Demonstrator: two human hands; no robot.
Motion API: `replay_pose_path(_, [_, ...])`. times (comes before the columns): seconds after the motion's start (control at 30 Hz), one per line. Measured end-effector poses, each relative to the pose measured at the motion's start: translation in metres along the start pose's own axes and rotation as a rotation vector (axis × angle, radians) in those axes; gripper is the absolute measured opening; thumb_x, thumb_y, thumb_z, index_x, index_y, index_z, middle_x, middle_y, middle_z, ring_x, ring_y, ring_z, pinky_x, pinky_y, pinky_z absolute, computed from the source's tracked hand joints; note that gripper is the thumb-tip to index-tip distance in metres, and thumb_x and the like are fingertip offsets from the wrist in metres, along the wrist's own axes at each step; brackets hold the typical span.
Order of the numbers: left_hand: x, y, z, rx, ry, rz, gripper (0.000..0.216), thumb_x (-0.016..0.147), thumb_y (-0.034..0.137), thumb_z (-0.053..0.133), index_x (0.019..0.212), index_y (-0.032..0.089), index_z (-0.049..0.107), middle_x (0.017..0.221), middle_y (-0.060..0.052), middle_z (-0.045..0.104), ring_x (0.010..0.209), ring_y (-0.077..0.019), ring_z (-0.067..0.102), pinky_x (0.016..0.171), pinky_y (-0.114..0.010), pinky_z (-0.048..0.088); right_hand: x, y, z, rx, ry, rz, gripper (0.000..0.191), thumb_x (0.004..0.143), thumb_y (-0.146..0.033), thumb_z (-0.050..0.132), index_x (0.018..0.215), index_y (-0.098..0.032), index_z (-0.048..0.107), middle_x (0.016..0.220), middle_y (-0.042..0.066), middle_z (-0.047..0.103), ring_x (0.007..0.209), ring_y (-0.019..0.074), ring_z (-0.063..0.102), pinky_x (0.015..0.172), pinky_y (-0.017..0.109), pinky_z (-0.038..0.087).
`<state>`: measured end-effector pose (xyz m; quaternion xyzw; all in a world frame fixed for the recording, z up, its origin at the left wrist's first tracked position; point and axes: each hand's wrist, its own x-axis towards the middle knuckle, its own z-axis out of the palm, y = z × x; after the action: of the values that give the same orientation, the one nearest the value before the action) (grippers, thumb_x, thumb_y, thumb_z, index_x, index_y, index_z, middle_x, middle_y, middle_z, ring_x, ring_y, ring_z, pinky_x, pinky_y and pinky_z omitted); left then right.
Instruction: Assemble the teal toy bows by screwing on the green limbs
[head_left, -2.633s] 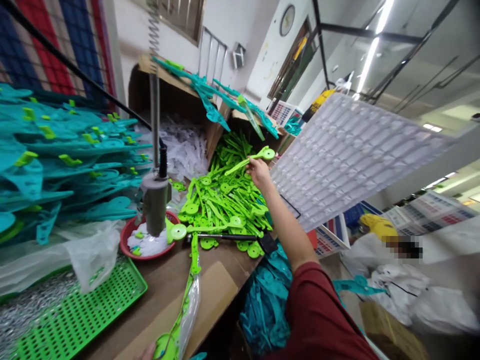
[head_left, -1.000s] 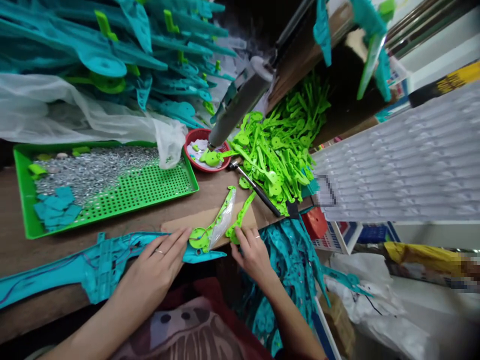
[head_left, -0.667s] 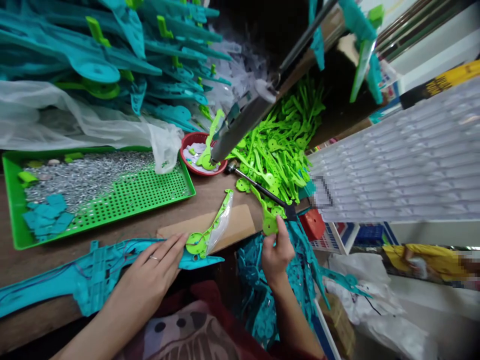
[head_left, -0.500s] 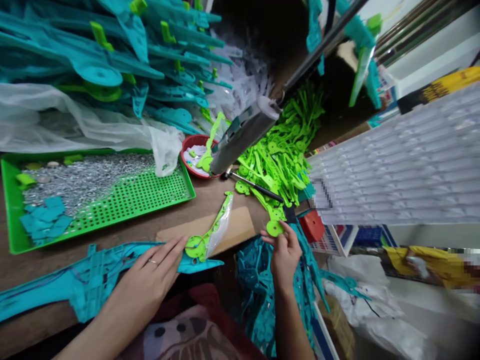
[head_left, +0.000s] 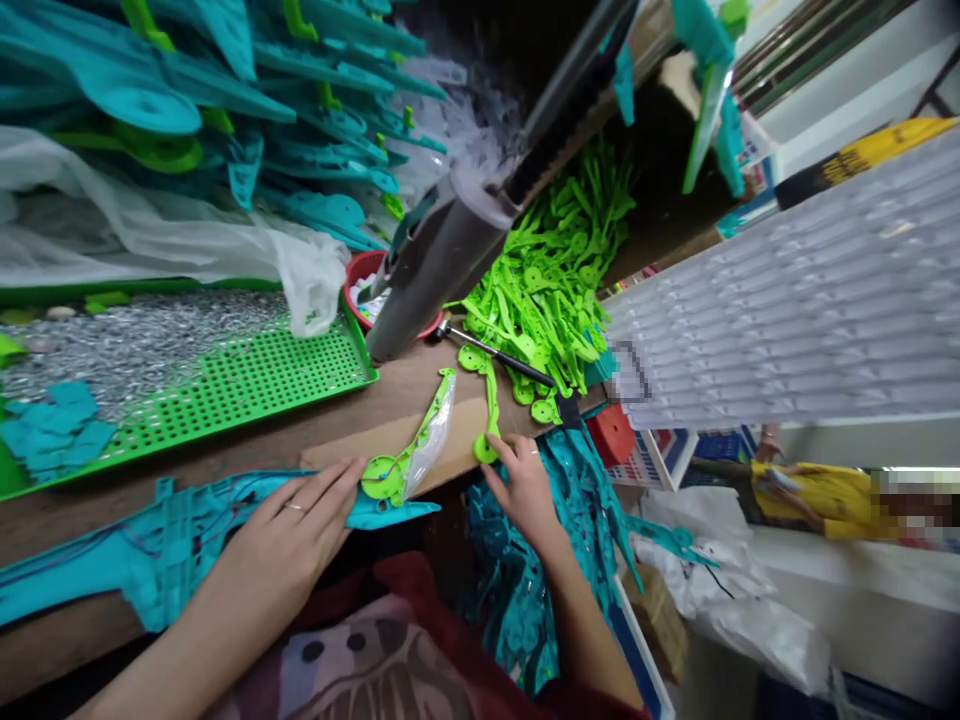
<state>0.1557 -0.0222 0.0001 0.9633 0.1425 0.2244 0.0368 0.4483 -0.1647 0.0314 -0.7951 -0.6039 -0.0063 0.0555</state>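
My left hand (head_left: 304,525), wearing a ring, lies with its fingers stretched over a long teal plastic shell (head_left: 165,540) with thin wires inside. Just beyond its fingertips, a lime-green plastic arm with a round end (head_left: 384,480) rests on the shell's tip, with a clear plastic blade piece (head_left: 433,452) along it. To the right, my right hand (head_left: 525,490) pinches the round end of another lime-green plastic arm (head_left: 492,395), whose narrow shaft points away from me. Beneath these parts is a strip of brown cardboard (head_left: 450,445).
A green perforated tray (head_left: 300,375) of small metal pieces stands at left. A grey post (head_left: 439,260) rises beside a red basket (head_left: 360,268). A hammer (head_left: 502,357) lies by a lime-green pile (head_left: 540,290). Teal shells (head_left: 517,580) hang below right; a person in yellow (head_left: 817,495) is beyond.
My right hand has moved left, bringing the lime-green arm from the pile's edge to the cardboard. My left hand stays on the teal shell. The view has shifted slightly.
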Motion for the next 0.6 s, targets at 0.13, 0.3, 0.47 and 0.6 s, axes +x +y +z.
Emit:
replay_pose_path(0.13, [0.000, 0.000, 0.000, 0.011, -0.004, -0.002, 0.042, 0.102, 0.010, 0.034, 0.119, 0.004, 0.072, 0.139, -0.019, 0.063, 0.122, -0.0334, 0.061, 0.095, -0.046, 0.044, 0.009, -0.001, -0.012, 0.048, -0.133, -0.142, 0.043, 0.091, -0.035, 0.067, 0.129, -0.017, 0.061, 0.099, 0.013, 0.062, 0.094, 0.0286, 0.059, 0.082, 0.047, 0.059])
replay_pose_path(0.3, [-0.001, 0.000, 0.000, -0.006, -0.004, -0.016, 0.041, 0.102, 0.010, 0.034, 0.120, 0.004, 0.071, 0.140, -0.019, 0.063, 0.123, -0.0331, 0.061, 0.096, -0.046, 0.044, 0.024, 0.005, -0.016, 0.176, -0.278, -0.332, 0.048, 0.089, -0.024, 0.069, 0.134, -0.018, 0.054, 0.144, 0.021, 0.051, 0.123, 0.0299, 0.061, 0.101, 0.049, 0.056])
replay_pose_path(0.47, [0.000, 0.000, -0.002, 0.003, -0.022, -0.014, 0.045, 0.100, 0.007, 0.030, 0.118, 0.005, 0.072, 0.138, -0.017, 0.064, 0.123, -0.0324, 0.061, 0.095, -0.046, 0.045, 0.037, 0.005, -0.026, 0.289, -0.196, -0.428, 0.055, 0.090, -0.029, 0.068, 0.139, -0.018, 0.048, 0.126, 0.018, 0.065, 0.112, 0.0273, 0.068, 0.091, 0.042, 0.061])
replay_pose_path(0.6, [0.000, 0.001, -0.004, 0.015, -0.053, -0.018, 0.048, 0.097, 0.003, 0.030, 0.117, 0.008, 0.073, 0.138, -0.016, 0.065, 0.124, -0.0313, 0.061, 0.097, -0.046, 0.045, 0.049, -0.034, -0.044, 0.409, -0.060, -0.447, 0.060, 0.087, -0.038, 0.072, 0.139, -0.019, 0.048, 0.121, 0.014, 0.067, 0.108, 0.0235, 0.068, 0.089, 0.035, 0.060])
